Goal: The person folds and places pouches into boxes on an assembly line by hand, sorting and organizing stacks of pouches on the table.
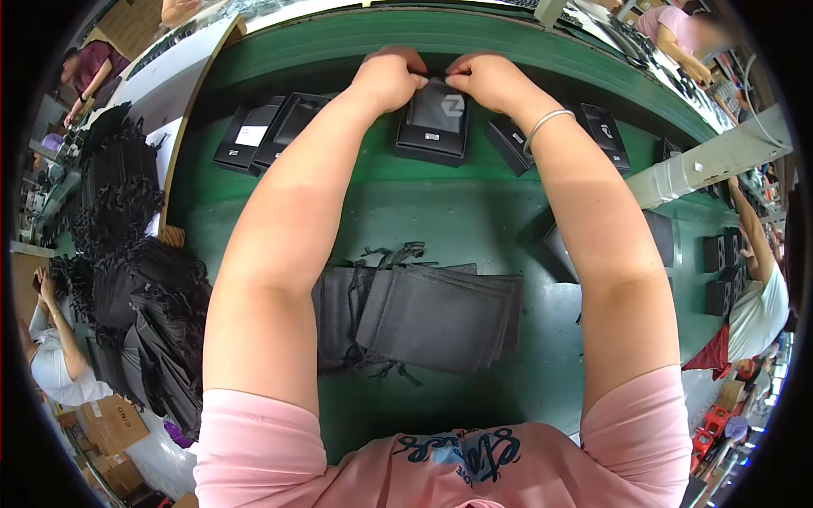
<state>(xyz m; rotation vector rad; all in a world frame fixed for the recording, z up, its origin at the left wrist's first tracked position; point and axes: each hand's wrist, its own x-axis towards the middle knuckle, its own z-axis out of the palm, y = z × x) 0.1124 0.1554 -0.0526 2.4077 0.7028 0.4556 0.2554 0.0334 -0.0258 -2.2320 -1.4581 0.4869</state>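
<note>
Both arms reach forward to an open black box (432,146) on the green work surface. A dark, flat pouch-like piece with a pale angular logo (440,106) lies in or over it; I cannot tell which. My left hand (389,78) pinches at its far left corner, thumb and fingers together. At the far right corner my right hand (487,80) pinches in the same way. Nearer my body, a fanned stack of black drawstring pouches (440,317) lies flat between my forearms.
Open black boxes (247,135) stand to the left, with another box (510,144) at right. A large pile of black pouches (118,195) hangs at the left edge. A pale pole (703,161) crosses at right. Co-workers (754,313) are around the table.
</note>
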